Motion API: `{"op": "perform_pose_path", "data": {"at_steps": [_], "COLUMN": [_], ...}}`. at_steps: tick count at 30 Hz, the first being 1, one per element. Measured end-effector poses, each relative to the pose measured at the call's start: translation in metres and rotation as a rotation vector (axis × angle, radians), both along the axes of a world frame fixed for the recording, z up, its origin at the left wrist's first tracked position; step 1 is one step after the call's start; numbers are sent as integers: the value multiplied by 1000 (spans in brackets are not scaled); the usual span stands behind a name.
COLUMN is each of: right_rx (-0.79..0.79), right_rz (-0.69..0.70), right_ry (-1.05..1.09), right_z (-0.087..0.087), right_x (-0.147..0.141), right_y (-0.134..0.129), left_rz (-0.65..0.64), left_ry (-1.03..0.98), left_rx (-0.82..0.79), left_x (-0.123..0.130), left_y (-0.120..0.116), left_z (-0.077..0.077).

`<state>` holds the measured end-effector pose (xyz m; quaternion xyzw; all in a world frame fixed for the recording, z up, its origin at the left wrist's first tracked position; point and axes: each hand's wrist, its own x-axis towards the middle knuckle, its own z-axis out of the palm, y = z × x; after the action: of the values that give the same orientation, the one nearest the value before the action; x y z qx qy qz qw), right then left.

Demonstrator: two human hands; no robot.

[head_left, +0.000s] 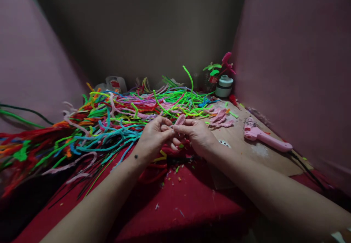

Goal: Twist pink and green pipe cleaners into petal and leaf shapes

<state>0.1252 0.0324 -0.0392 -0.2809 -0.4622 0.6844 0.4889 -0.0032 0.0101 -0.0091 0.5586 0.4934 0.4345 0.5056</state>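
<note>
- Pinching pink piece tight w/ R hand, prob. for control
- Curling L hand fingers alongside; can't tell hold
- Nearby, prob. for reach: fuzzy stems

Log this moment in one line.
right hand: pinching small fuzzy pink piece | left hand: close beside it | beyond: multicoloured fuzzy stem heap | right: pink plastic glue gun on flat brown board

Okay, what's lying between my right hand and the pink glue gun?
The head view shows brown board there, with a white, dark-holed disc near your right forearm and pink fuzzy pieces slightly farther back.
</note>
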Motion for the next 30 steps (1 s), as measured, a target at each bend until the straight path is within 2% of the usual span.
{"op": "perform_pose_path", "data": {"at_steps": [2,5,11,17,22,24,27,30], "right_rx": [3,23,26,33,46,103,202,200], "right_rz": [-58,-101,-48,-88,-7,-32,-85,-15], "right_ry": [-31,-50,-7,-8,-31,-104,-218,-286], "right_z": [-1,-3,-8,-11,-7,-4,2,4], "right_x": [0,-1,-3,-4,-4,-3,-1,-1], "right_y": [1,0,-2,-2,-4,-4,-5,-7], "left_rz": [-15,-104,-191,-215,-268,-288,-214,-86], "left_ry": [9,-23,-52,-64,-34,-5,77,85], "left_rx": [-45,-83,-82,-71,-70,-72,11,95], "left_x": [0,-2,-3,-3,-7,-11,-20,-27], "left_y": [0,1,1,3,5,6,9,13], "left_z": [1,1,-1,-4,-6,-4,1,3]}}
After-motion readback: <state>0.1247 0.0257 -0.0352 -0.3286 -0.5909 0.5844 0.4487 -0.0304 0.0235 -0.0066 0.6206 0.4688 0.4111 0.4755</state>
